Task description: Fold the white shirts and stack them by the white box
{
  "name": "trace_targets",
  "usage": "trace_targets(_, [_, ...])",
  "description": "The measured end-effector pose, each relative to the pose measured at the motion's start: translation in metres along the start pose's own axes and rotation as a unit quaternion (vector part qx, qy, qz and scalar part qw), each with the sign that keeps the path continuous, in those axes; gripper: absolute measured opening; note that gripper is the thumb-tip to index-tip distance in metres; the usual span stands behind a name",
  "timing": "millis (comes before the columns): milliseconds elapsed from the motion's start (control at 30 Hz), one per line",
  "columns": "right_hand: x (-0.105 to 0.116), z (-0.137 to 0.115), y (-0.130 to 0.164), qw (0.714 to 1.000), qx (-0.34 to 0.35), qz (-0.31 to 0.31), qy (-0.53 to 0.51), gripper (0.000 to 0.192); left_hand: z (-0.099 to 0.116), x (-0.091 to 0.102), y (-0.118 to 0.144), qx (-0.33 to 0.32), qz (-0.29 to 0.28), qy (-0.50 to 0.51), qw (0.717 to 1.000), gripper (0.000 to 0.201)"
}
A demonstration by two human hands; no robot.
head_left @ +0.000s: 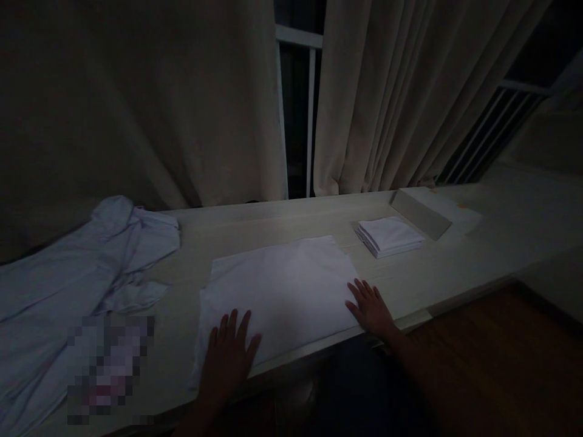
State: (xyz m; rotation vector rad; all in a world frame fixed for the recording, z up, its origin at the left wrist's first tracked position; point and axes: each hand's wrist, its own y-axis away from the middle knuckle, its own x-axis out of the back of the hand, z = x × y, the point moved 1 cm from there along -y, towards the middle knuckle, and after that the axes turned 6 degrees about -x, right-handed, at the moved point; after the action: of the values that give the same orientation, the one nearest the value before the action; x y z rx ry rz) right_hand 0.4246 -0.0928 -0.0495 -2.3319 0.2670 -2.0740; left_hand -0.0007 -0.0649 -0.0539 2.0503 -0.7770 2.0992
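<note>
A white cloth (286, 288) lies spread flat on the light-coloured bench, its near edge along the bench's front. My left hand (229, 349) rests on the cloth's near left part, fingers spread. At the right edge of the cloth, my right hand (370, 306) lies palm down with its fingers apart. Neither hand grips anything. Beyond my right hand sits a stack of folded white cloths (389, 235). A heap of loose, crumpled white cloth (104, 255) covers the left end of the bench.
Behind the folded stack, an open white box or folded card (426, 212) stands on the bench (195, 243). Beige curtains (204, 109) hang along the back, with a barred window (298, 115) between them. A blurred patch hides something at the lower left. The light is dim.
</note>
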Motion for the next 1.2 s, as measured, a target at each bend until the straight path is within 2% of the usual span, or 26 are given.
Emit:
trace_targets(100, [-0.001, 0.005, -0.001, 1.0, 0.001, -0.007, -0.01, 0.064, -0.002, -0.002, 0.0, 0.003, -0.004, 0.006, 1.0, 0.069])
trace_targets(200, [0.007, -0.004, -0.001, 0.999, -0.02, 0.033, -0.007, 0.064, -0.003, -0.002, 0.001, 0.016, -0.018, 0.012, 1.0, 0.069])
trace_targets(300, [0.016, -0.034, -0.003, 0.996, -0.008, 0.088, -0.004, 0.062, 0.003, 0.004, -0.001, 0.043, -0.04, 0.009, 0.998, 0.066])
trace_targets(367, [0.017, -0.063, -0.007, 0.996, 0.043, 0.081, -0.016, 0.062, 0.014, 0.01, -0.01, 0.051, -0.044, 0.007, 0.998, 0.062])
trace_targets(433, [0.013, -0.09, -0.014, 0.994, 0.093, 0.053, -0.036, 0.063, 0.034, 0.016, -0.026, 0.015, -0.044, 0.023, 0.999, 0.059])
trace_targets(533, [0.002, -0.117, -0.027, 0.99, 0.123, 0.027, -0.061, 0.063, 0.07, 0.016, -0.06, -0.074, -0.049, 0.081, 0.993, 0.059])
trace_targets(633, [-0.007, -0.124, -0.034, 0.986, 0.153, 0.008, -0.069, 0.058, 0.096, 0.004, -0.097, -0.115, -0.046, 0.121, 0.985, 0.062])
trace_targets(700, [-0.01, -0.122, -0.034, 0.983, 0.17, 0.001, -0.07, 0.056, 0.103, -0.007, -0.123, -0.121, -0.051, 0.132, 0.983, 0.062])
trace_targets(800, [-0.01, -0.118, -0.032, 0.982, 0.171, 0.004, -0.08, 0.059, 0.1, -0.02, -0.16, -0.11, -0.062, 0.125, 0.984, 0.061])
trace_targets(933, [-0.008, -0.117, -0.032, 0.981, 0.165, 0.011, -0.097, 0.061, 0.08, -0.032, -0.204, -0.075, -0.062, 0.113, 0.989, 0.061])
trace_targets(1100, [-0.007, -0.116, -0.033, 0.983, 0.158, -0.001, -0.098, 0.06, 0.06, -0.046, -0.238, -0.027, -0.057, 0.099, 0.993, 0.063])
trace_targets(1200, [-0.007, -0.115, -0.034, 0.983, 0.155, -0.01, -0.097, 0.06, 0.053, -0.048, -0.253, -0.011, -0.063, 0.093, 0.994, 0.065])
